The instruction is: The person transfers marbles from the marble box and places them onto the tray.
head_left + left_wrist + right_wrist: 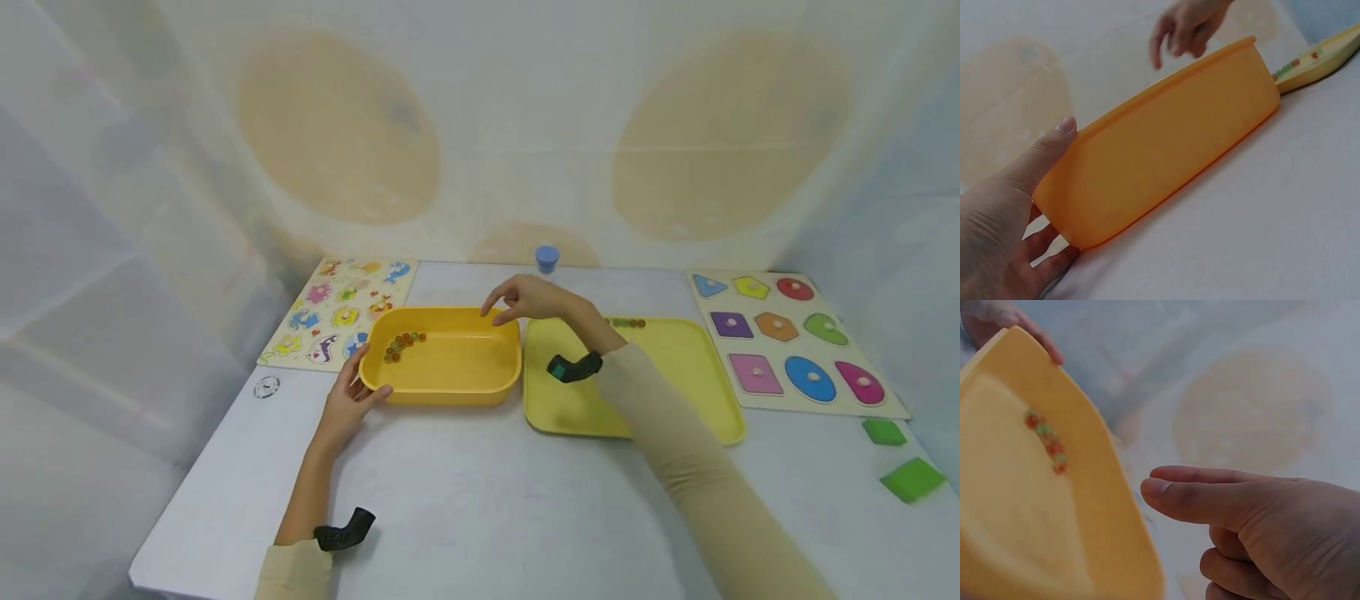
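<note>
A deep yellow-orange plastic basin (450,398) stands on the white table, its left end held by my left hand (349,408). In the left wrist view, the thumb (1054,147) lies on the basin's rim, with the other fingers round the end wall. Several small orange and green balls, like marbles (397,343), lie in a curved row at the left inside the basin. Above its right end hovers my right hand (536,297). Thumb and index finger (1210,474) reach forward, the other fingers bend inward, and nothing shows between them.
Right of the basin lies a shallow yellow tray (570,417), with more small balls (626,322) along its far edge, partly behind my right arm. An animal puzzle board (300,346), a shape puzzle board (765,350), a blue cup (547,257) and green blocks (912,480) surround them.
</note>
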Available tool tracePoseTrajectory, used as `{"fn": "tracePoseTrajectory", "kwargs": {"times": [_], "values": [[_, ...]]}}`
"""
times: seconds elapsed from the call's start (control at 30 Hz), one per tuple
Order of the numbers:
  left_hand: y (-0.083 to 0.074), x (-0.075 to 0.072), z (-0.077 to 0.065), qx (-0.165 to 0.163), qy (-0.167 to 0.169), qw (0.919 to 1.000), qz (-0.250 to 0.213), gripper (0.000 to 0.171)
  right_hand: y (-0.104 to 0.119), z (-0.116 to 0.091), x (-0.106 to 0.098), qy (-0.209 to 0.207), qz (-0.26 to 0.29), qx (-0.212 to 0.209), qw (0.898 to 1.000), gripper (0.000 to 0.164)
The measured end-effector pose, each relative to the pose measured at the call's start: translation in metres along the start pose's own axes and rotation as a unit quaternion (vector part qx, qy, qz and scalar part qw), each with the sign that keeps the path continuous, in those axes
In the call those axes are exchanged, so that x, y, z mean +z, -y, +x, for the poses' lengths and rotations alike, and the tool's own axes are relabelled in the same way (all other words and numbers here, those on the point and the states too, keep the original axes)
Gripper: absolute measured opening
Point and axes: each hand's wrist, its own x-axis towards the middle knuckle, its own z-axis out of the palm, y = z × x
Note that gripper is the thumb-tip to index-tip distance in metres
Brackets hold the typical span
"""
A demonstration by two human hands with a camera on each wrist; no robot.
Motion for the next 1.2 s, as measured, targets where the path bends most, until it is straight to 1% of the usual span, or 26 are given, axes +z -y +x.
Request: {"fn": "tracePoseTrajectory", "kwargs": {"times": [0.1, 0.2, 0.3, 0.43, 0.57, 0.7, 0.77, 0.87, 1.0, 1.2], "values": [[0.0, -0.001, 0.0, 0.005, 0.002, 0.9999, -0.009, 0.075, 0.011, 0.042, 0.015, 0.044, 0.003, -0.011, 0.999, 0.022], [0.0, -0.002, 0.0, 0.011, 0.006, 0.9998, -0.014, 0.075, 0.02, 0.075, 0.032, 0.06, -0.009, -0.022, 0.998, 0.022], [0.0, 0.0, 0.0, 0.02, 0.006, 0.9997, -0.012, 0.074, 0.028, 0.098, 0.048, 0.068, -0.02, -0.02, 0.997, 0.022], [0.0, 0.0, 0.001, 0.027, 0.004, 0.9996, -0.008, 0.074, 0.036, 0.118, 0.067, 0.083, -0.024, -0.014, 0.996, 0.021], [0.0, 0.0, 0.001, 0.027, 0.001, 0.9996, -0.008, 0.073, 0.041, 0.13, 0.083, 0.093, -0.043, -0.005, 0.995, 0.02], [0.002, -0.001, 0.0, 0.025, -0.002, 0.9996, -0.008, 0.072, 0.042, 0.136, 0.094, 0.102, -0.056, -0.002, 0.993, 0.018], [0.002, -0.001, 0.0, 0.026, -0.002, 0.9997, -0.005, 0.072, 0.041, 0.138, 0.098, 0.105, -0.061, -0.007, 0.993, 0.016], [0.002, -0.001, 0.0, 0.018, -0.008, 0.9998, -0.002, 0.071, 0.041, 0.14, 0.103, 0.109, -0.065, -0.014, 0.992, 0.015], [0.001, -0.001, -0.001, 0.01, -0.012, 0.9999, -0.001, 0.071, 0.041, 0.142, 0.108, 0.113, -0.061, -0.008, 0.992, 0.016], [-0.019, 0.001, -0.01, 0.009, 0.004, 0.9999, -0.008, 0.073, 0.041, 0.143, 0.115, 0.107, -0.075, -0.006, 0.991, 0.011]]}}
